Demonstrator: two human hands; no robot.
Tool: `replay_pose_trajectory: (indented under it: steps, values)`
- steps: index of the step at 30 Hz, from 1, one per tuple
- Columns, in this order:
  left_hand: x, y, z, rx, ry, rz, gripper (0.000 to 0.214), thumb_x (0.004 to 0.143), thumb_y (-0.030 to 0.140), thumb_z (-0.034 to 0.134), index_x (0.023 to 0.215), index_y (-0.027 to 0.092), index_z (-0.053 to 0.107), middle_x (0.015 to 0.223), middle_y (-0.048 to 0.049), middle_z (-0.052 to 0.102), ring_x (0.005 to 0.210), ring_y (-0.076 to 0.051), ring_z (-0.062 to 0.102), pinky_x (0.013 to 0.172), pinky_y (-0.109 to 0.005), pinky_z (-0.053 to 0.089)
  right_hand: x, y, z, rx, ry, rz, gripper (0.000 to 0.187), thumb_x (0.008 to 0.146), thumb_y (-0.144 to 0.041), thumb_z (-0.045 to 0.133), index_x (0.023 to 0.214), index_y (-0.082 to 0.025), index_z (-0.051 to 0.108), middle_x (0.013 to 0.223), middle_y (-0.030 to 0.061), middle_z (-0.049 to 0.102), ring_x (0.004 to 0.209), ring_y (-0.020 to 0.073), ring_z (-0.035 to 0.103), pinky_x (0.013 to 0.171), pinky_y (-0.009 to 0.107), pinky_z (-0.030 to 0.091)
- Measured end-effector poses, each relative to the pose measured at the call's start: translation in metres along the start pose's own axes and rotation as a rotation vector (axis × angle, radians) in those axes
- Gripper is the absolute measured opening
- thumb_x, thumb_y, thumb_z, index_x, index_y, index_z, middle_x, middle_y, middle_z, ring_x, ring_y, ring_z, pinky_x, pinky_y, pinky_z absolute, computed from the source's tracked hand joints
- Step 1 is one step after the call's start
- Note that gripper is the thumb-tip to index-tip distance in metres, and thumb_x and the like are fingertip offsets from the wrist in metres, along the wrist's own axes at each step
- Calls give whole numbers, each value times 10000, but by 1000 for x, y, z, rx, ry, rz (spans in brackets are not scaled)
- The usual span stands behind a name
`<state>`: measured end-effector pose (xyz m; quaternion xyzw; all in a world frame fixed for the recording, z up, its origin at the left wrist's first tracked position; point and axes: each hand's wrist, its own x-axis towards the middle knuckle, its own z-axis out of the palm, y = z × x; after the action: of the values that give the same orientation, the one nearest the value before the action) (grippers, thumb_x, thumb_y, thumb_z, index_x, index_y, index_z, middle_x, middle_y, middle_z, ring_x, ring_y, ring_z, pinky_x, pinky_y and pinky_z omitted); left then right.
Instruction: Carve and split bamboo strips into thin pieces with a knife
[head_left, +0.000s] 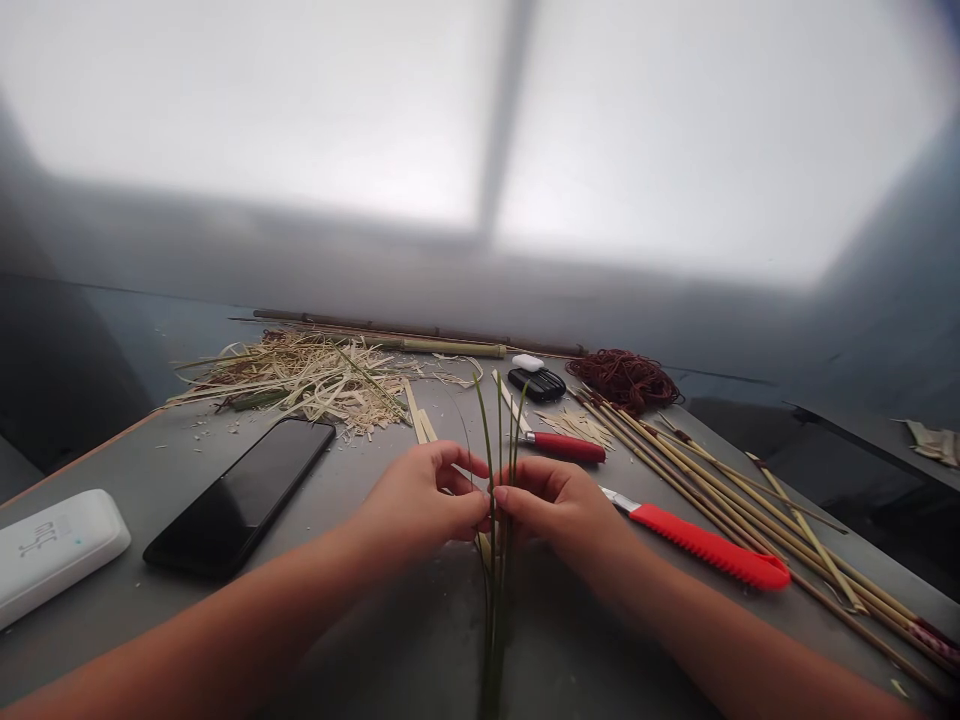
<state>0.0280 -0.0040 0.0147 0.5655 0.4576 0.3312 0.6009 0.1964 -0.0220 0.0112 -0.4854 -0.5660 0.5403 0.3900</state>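
Several thin green bamboo strips (pixel 495 620) stand upright between my hands, running from the bottom edge up past my fingers. My left hand (pixel 431 495) pinches at the left side of the strips, thumb and fingertips closed on them. My right hand (pixel 559 510) grips the strips from the right, its thumb pressed toward the left fingertips. A thin dark strand (pixel 466 430) curves up beside the left fingers. Just beyond the right hand lies a red-handled knife (pixel 566 447). A cutter with a bright red handle (pixel 709 543) rests right of that hand. The fingertips partly hide what they hold.
A black phone (pixel 244 490) and a white device (pixel 60 550) lie at left. Behind them is a heap of shavings (pixel 315 380). Long sticks (pixel 720 490) cover the right side, near a brown string bundle (pixel 626 378). Bamboo poles (pixel 450 347) lie along the back.
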Motion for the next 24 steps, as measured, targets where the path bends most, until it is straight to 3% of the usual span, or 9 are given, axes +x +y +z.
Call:
replay_pose_trajectory:
  steps: [10, 19, 24]
  values:
    - [-3, 7, 2, -64, -8, -34, 265, 677, 179, 723, 922, 167, 621, 750, 7, 633, 737, -168, 669, 707, -295, 559, 0, -6, -1, 54, 0, 14, 293, 669, -421, 757, 703, -154, 643, 662, 8, 653, 636, 163, 651, 599, 286, 551]
    - [-2, 6, 2, 58, 28, 63, 282, 672, 209, 690, 936, 166, 602, 684, 22, 605, 652, -141, 591, 584, -243, 435, -2, -6, 0, 124, 13, 21, 273, 638, -382, 788, 702, -150, 660, 728, 26, 672, 649, 160, 645, 607, 294, 554]
    - [-3, 7, -1, 40, 21, 68, 303, 668, 231, 694, 949, 168, 598, 685, 11, 619, 652, -151, 587, 597, -261, 431, -1, -4, -2, 135, 7, 1, 270, 650, -385, 795, 724, -146, 694, 704, 25, 682, 650, 161, 659, 612, 289, 557]
